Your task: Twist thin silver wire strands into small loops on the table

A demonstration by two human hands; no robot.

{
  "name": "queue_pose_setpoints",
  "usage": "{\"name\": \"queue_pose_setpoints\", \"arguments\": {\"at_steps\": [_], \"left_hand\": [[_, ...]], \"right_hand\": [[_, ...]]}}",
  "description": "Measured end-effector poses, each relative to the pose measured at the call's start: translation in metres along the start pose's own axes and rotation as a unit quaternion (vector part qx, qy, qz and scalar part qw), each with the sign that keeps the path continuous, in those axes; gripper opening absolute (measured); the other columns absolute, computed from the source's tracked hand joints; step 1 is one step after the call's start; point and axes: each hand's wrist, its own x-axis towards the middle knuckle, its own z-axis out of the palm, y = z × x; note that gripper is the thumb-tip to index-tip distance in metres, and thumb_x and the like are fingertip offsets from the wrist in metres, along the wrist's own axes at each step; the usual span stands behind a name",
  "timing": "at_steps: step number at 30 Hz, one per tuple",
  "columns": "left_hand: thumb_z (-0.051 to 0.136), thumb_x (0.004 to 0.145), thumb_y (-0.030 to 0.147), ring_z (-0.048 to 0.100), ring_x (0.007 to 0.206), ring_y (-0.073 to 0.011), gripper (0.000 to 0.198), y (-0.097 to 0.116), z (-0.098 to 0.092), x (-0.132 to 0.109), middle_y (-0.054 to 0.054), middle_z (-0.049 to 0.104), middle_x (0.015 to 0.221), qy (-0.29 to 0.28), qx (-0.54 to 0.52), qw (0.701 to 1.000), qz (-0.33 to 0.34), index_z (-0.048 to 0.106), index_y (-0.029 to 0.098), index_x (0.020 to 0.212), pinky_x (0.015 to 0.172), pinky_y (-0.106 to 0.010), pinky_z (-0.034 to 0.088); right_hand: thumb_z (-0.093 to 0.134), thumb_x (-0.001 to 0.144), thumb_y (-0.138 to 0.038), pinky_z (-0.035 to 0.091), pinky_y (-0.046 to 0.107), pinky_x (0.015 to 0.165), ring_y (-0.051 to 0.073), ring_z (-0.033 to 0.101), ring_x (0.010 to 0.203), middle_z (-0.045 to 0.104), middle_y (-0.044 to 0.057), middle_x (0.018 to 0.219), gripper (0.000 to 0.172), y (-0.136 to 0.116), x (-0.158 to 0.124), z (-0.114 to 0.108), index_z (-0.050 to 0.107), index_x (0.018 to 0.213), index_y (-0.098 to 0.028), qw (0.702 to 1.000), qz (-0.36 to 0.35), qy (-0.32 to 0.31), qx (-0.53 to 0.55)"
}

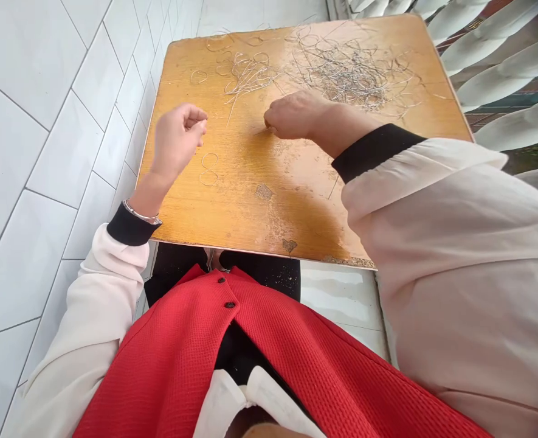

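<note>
My left hand (pixel 177 141) is raised over the left side of the wooden table, thumb and fingers curled together; whatever is in them, if anything, is too small to make out. Below its fingertips a thin wire bent into a figure eight (pixel 216 161) lies flat on the wood. My right hand (pixel 293 115) is low over the middle of the table, fingers pinched, with a faint stretch of thin wire (pixel 260 130) at the tips. Just beyond it lie a small bunch of pale wires (pixel 250 76) and a larger grey tangle of wires (pixel 357 76).
The worn wooden table (pixel 232 213) has chipped patches near its front edge. A small wire loop (pixel 198 76) lies at its far left. A white tiled wall (pixel 90 121) runs close along the left, and a white balustrade (pixel 487 73) stands at the right.
</note>
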Motion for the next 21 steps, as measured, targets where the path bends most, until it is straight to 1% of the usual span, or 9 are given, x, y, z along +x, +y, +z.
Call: {"name": "queue_pose_setpoints", "arguments": {"at_steps": [1, 3, 4, 5, 8, 10, 14, 19, 21], "left_hand": [[0.066, 0.095, 0.014, 0.068, 0.071, -0.0126, 0.005, -0.007, 0.004, 0.003, -0.006, 0.077, 0.094, -0.002, 0.052, 0.999, -0.006, 0.068, 0.018, 0.094, 0.066, -0.028, 0.052], [0.071, 0.093, 0.025, 0.069, 0.079, -0.0178, 0.007, -0.022, 0.009, 0.002, -0.004, 0.074, 0.084, -0.023, 0.137, 0.990, -0.026, 0.067, 0.022, 0.089, 0.073, -0.031, 0.053], [0.073, 0.091, 0.027, 0.070, 0.084, -0.0198, 0.011, -0.029, 0.011, 0.000, -0.004, 0.073, 0.081, -0.042, 0.167, 0.985, -0.032, 0.066, 0.022, 0.084, 0.077, -0.032, 0.054], [0.074, 0.090, 0.027, 0.070, 0.088, -0.0214, 0.016, -0.035, 0.011, -0.003, -0.005, 0.073, 0.079, -0.062, 0.193, 0.979, -0.035, 0.064, 0.023, 0.079, 0.080, -0.033, 0.054], [0.075, 0.087, 0.025, 0.069, 0.089, -0.0238, 0.026, -0.044, 0.013, -0.013, -0.007, 0.072, 0.079, -0.098, 0.259, 0.959, -0.054, 0.057, 0.023, 0.069, 0.085, -0.036, 0.052], [0.074, 0.087, 0.023, 0.069, 0.090, -0.0244, 0.024, -0.044, 0.016, -0.015, -0.008, 0.073, 0.083, -0.104, 0.287, 0.950, -0.063, 0.058, 0.022, 0.069, 0.086, -0.037, 0.051], [0.066, 0.084, 0.014, 0.069, 0.093, -0.0249, 0.012, -0.045, 0.024, -0.010, -0.011, 0.075, 0.091, -0.099, 0.304, 0.944, -0.075, 0.063, 0.022, 0.077, 0.085, -0.037, 0.050], [0.064, 0.082, 0.010, 0.068, 0.092, -0.0235, 0.016, -0.048, 0.030, -0.006, -0.009, 0.075, 0.088, -0.096, 0.289, 0.950, -0.069, 0.059, 0.023, 0.075, 0.083, -0.035, 0.051], [0.063, 0.083, 0.009, 0.068, 0.092, -0.0222, 0.019, -0.046, 0.029, -0.009, -0.009, 0.074, 0.087, -0.090, 0.270, 0.957, -0.058, 0.055, 0.023, 0.072, 0.085, -0.035, 0.051]], "right_hand": [[0.075, 0.069, 0.016, 0.049, 0.043, 0.086, 0.033, 0.077, 0.098, 0.081, 0.020, 0.086, 0.037, -0.005, -0.006, -0.001, 0.058, 0.048, -0.009, 0.999, -0.008, -0.038, -0.027], [0.066, 0.093, -0.004, 0.050, 0.045, 0.088, 0.037, 0.075, 0.109, 0.079, 0.027, 0.113, 0.018, -0.021, -0.023, -0.002, 0.073, 0.077, -0.007, 0.994, -0.043, -0.076, -0.062], [0.059, 0.098, -0.007, 0.051, 0.045, 0.087, 0.036, 0.076, 0.106, 0.078, 0.027, 0.115, 0.020, -0.031, -0.034, -0.001, 0.076, 0.088, -0.008, 0.994, -0.049, -0.071, -0.061], [0.057, 0.098, -0.009, 0.052, 0.045, 0.086, 0.035, 0.076, 0.103, 0.079, 0.026, 0.112, 0.020, -0.040, -0.045, 0.002, 0.076, 0.091, -0.009, 0.996, -0.044, -0.068, -0.042], [0.063, 0.094, -0.015, 0.053, 0.043, 0.089, 0.031, 0.074, 0.097, 0.079, 0.015, 0.093, 0.022, -0.063, -0.073, 0.018, 0.068, 0.073, -0.020, 0.992, -0.039, -0.082, 0.083], [0.067, 0.091, -0.020, 0.054, 0.043, 0.089, 0.031, 0.073, 0.094, 0.077, 0.012, 0.085, 0.027, -0.070, -0.082, 0.030, 0.060, 0.065, -0.023, 0.986, -0.027, -0.079, 0.142], [0.066, 0.089, -0.020, 0.052, 0.044, 0.086, 0.031, 0.071, 0.090, 0.076, 0.013, 0.084, 0.031, -0.074, -0.084, 0.042, 0.053, 0.061, -0.025, 0.978, 0.013, -0.066, 0.199], [0.065, 0.088, -0.020, 0.050, 0.039, 0.079, 0.026, 0.066, 0.081, 0.071, 0.009, 0.072, 0.037, -0.073, -0.084, 0.045, 0.046, 0.057, -0.025, 0.975, 0.027, -0.055, 0.215], [0.067, 0.090, -0.023, 0.050, 0.037, 0.077, 0.024, 0.065, 0.077, 0.066, 0.007, 0.063, 0.040, -0.072, -0.084, 0.047, 0.048, 0.054, -0.024, 0.961, 0.034, -0.059, 0.268]]}}
